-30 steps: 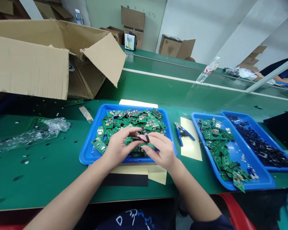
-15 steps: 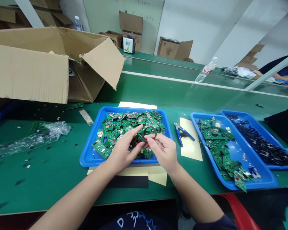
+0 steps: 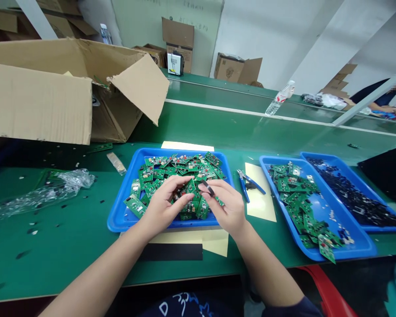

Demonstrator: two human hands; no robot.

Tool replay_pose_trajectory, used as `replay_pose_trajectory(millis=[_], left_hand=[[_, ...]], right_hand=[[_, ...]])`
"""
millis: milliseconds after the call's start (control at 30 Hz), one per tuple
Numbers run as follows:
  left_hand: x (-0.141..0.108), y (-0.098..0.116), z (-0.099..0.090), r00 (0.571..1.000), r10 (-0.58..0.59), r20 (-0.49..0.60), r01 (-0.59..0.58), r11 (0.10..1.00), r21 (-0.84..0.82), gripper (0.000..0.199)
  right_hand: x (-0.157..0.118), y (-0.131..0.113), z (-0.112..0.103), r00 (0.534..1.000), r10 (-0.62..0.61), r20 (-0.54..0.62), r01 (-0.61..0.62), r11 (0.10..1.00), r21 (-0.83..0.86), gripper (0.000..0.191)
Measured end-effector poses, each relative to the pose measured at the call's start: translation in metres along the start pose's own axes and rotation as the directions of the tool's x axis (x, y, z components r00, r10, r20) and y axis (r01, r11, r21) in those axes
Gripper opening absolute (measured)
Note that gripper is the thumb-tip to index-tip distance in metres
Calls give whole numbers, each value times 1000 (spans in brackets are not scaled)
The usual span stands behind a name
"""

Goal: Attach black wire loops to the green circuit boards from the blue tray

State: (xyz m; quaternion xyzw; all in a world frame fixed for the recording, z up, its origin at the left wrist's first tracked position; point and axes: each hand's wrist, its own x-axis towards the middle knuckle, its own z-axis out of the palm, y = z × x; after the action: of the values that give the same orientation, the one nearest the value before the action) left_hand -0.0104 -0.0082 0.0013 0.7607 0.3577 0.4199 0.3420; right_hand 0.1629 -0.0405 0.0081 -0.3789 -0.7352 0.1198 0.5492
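My left hand (image 3: 163, 202) is over the middle blue tray (image 3: 118, 213), fingers and thumb closed on a small green circuit board (image 3: 192, 186). Beside it, my right hand (image 3: 229, 207) pinches a short black strip (image 3: 207, 188) between thumb and fingers. A gap separates the strip from the board. Underneath both hands lies a heap of similar green boards (image 3: 152, 174), partly covered by them. To the right of the tray, blue-handled cutters (image 3: 250, 181) rest on a sheet of yellow paper (image 3: 262, 204).
Farther right are a blue tray of boards (image 3: 336, 220) and another tray with small black parts (image 3: 359, 196). A large cardboard box (image 3: 39, 103) stands at the left, with clear plastic wrap (image 3: 62, 187) in front. A water bottle (image 3: 280, 99) stands on the back ledge.
The black strip, earlier a curved loop close to the board, now appears shorter and straighter in my right fingers. My hands are slightly farther apart, and the board is more visible.
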Motion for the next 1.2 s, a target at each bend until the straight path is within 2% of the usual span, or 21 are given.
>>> replay_pose_trajectory(millis=[100,300,367,467,533,600,633,667,700,733,767,800,867,900,967,1000,1033,1100,1167,1200], left_hand=[[2,-1,-1,1000,27,1,-27,1000,-4,29],[2,0,0,1000,11,-24,-12,1000,-9,28],[4,-1,-2,997,-1,-73,1,1000,0,28],[6,-6,-9,967,-56,-247,54,998,-18,31],[7,-9,-15,922,-52,-383,39,998,-43,34],[7,-10,-20,894,47,-445,-61,998,-17,34],[6,-10,-22,886,120,-449,-124,992,20,34],[5,-9,-23,876,194,-442,-183,981,68,33],[4,-7,-23,864,258,-432,-229,966,118,32],[3,-6,-23,850,305,-428,-261,952,160,32],[2,-4,-23,835,339,-434,-282,940,191,31],[2,-3,-23,819,361,-445,-296,932,210,32],[2,-1,-23,798,397,-452,-329,917,225,35],[2,0,-23,796,420,-436,-352,907,231,38],[3,0,-22,803,478,-356,-407,876,257,43],[2,0,-21,808,509,-298,-438,856,274,44],[2,1,-20,811,537,-231,-468,834,293,45],[1,1,-16,809,579,-101,-523,788,325,44],[0,0,-11,808,590,-8,-551,760,344,42],[-1,0,-10,807,590,14,-555,751,358,40]], right_hand=[[1,-1,-1,997,-78,25,79,996,-41,17],[0,2,2,997,-18,76,22,998,-59,17],[0,2,1,993,-33,110,36,999,-31,20],[-1,-4,-4,985,-119,124,109,991,82,24],[-2,-9,-10,984,-174,45,165,974,158,21],[-2,-11,-19,974,-126,-187,166,962,216,19],[-1,-9,-24,937,-48,-347,143,956,255,22],[1,-5,-30,862,56,-504,118,945,305,25],[2,0,-37,763,169,-624,95,925,367,28],[5,7,-45,666,279,-692,79,896,437,28],[7,14,-52,588,372,-718,69,862,502,27],[9,22,-59,538,447,-714,51,829,557,26],[12,35,-69,490,547,-679,10,775,631,24],[13,39,-70,481,584,-654,-20,753,658,22],[14,43,-66,502,627,-596,-88,722,686,18],[14,41,-61,539,626,-564,-126,722,681,15],[14,38,-55,593,604,-533,-161,737,656,12],[13,30,-42,739,513,-437,-221,797,562,12],[10,21,-31,880,431,-201,-303,834,462,14],[9,16,-26,914,405,-35,-356,838,414,16]])
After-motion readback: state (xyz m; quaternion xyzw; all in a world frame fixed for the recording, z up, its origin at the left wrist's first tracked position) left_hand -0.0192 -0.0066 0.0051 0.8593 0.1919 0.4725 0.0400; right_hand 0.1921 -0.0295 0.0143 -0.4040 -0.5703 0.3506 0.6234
